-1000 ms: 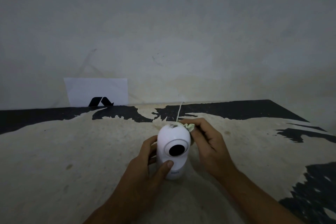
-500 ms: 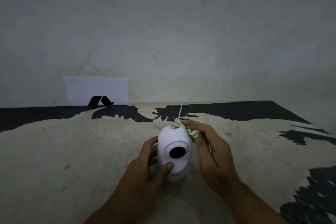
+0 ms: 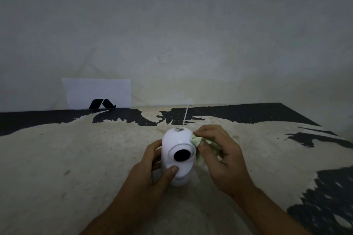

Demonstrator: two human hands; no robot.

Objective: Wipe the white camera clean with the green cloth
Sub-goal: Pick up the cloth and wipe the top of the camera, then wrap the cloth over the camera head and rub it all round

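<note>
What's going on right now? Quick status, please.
Left hand gripping camera, upright on table. Right hand pressing cloth to camera's right side. Dark smudge on top. Nothing in the way.

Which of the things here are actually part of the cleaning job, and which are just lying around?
Part of the job:
white camera, steadied by the left hand
green cloth, held by the right hand against the camera's side

Just there:
white paper with a black mark, against the wall
thin white cord behind the camera
worn table
</note>
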